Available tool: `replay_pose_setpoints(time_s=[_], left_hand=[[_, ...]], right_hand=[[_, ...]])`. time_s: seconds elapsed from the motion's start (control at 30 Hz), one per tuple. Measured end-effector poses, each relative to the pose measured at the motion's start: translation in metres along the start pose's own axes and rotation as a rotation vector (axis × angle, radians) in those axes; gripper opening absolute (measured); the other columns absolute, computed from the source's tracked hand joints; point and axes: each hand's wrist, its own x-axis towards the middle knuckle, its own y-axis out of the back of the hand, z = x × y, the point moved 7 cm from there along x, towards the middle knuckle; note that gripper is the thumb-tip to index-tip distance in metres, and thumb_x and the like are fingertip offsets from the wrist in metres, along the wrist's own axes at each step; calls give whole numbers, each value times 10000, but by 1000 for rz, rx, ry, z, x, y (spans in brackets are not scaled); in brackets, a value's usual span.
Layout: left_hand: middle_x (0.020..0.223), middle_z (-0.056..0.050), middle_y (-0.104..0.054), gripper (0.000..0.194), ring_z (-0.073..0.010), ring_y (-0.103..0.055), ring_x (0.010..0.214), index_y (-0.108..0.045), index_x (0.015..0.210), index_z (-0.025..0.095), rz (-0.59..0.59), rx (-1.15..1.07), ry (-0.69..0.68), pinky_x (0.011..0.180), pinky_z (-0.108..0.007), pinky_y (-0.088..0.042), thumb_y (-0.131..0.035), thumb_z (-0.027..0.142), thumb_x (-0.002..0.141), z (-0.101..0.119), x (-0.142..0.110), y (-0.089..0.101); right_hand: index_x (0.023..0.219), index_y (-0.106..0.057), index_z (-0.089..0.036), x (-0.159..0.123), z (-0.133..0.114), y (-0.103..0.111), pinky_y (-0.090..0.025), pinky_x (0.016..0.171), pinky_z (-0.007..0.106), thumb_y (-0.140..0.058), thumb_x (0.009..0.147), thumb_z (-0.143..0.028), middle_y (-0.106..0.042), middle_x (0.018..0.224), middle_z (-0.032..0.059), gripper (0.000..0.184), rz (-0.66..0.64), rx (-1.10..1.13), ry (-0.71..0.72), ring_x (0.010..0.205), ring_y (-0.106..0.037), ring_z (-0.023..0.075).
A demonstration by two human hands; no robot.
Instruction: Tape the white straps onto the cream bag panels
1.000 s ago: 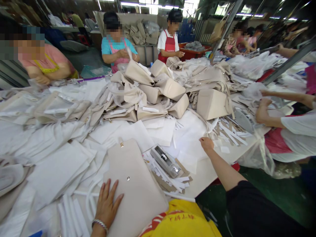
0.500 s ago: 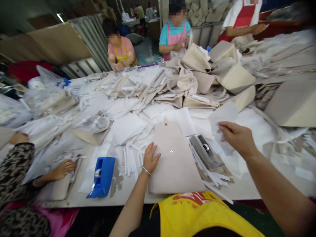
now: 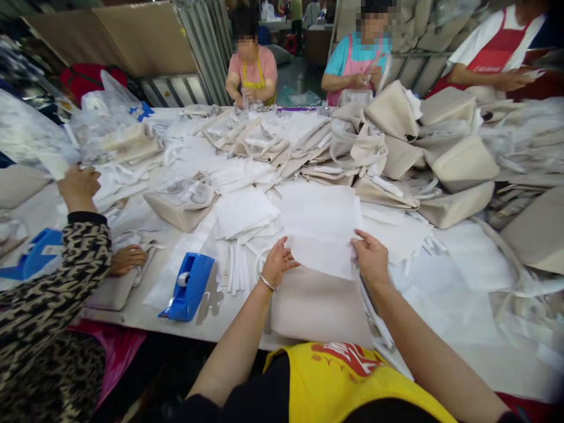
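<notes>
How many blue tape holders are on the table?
2. One blue tape dispenser sits near the table's front edge, left of the person's left hand. Another blue tape dispenser is at the far left, partly hidden by a co-worker's patterned sleeve. More may be buried.

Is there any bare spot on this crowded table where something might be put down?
Bare table shows along the near edge, left of the blue tape dispenser. Another strip lies at the near right, past the right hand. The middle and far side are heaped with beige bags and white sheets.
</notes>
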Motion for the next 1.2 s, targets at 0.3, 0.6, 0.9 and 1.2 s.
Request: replay_pose_setpoints(time_s=[0.3,0.6,0.9,1.2], left_hand=[[1125,-142,-479,573,-188,-498,973,-390,1175,138,189,420,-310,812,-343,-419,-458,490,728,3,24,29],[1263,-51,-404,468,-236,-220,1225,-448,1143,229,-300,1293,-741,1007,-467,-117,-450,469,740,13,31,-56],[1289,-45,-371,731,-249,-268,1197,-299,1237,264,-567,1514,-577,994,-498,-93,-394,669,636,-37,56,-80],[1319,-46,-320,795,-260,-237,1208,-227,1268,251,-633,1541,-543,998,-473,-92,-410,675,620,-37,55,-84]], right_hand=[[1123,-480,-76,-10,41,-16,-399,641,305,-387,731,-302,-562,561,23,462,-70,-663,122,612,-532,187],[1170,-414,-96,-11,50,-20,-402,628,301,-335,763,-233,-612,691,65,436,-118,-839,162,642,-559,205],[1176,-385,-135,-21,37,-21,-385,594,303,-343,819,-269,-599,848,109,384,-244,-1207,146,688,-559,213],[949,-538,-180,-5,-4,-83,-298,791,299,-357,831,-213,-537,1022,88,219,-616,-1172,624,992,-417,205]])
